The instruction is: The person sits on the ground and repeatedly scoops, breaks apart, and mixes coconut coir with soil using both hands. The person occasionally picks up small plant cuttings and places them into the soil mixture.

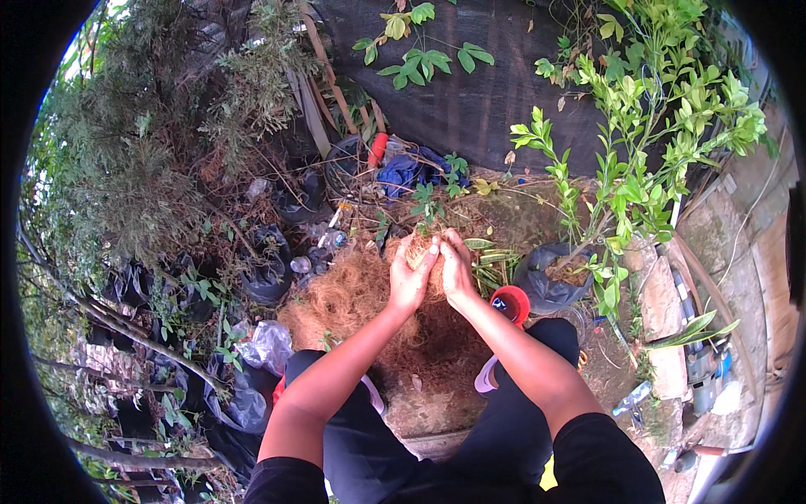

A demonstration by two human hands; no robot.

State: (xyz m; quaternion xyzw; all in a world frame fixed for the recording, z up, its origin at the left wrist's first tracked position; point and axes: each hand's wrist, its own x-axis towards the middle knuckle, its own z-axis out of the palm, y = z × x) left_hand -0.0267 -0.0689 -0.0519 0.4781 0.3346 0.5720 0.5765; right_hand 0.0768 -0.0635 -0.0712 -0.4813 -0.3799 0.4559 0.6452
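Between my two hands is a wad of brown coconut fibre (418, 251), with a small leafy green plant (428, 205) showing just beyond it. My left hand (410, 277) presses on the wad from the left, and my right hand (456, 268) cups it from the right; the thumbs nearly meet. A large loose heap of the same fibre (340, 296) lies on the ground to the left of my hands. Right of my right wrist stands a red plastic container (511, 304) with something dark inside.
A black plastic grow bag (546, 280) holding a leafy shrub stands at the right. Clear plastic bags (267, 346) and black bags lie at the left. Behind are a blue cloth (403, 173) and dark netting (478, 120). Stone blocks (664, 315) line the right side.
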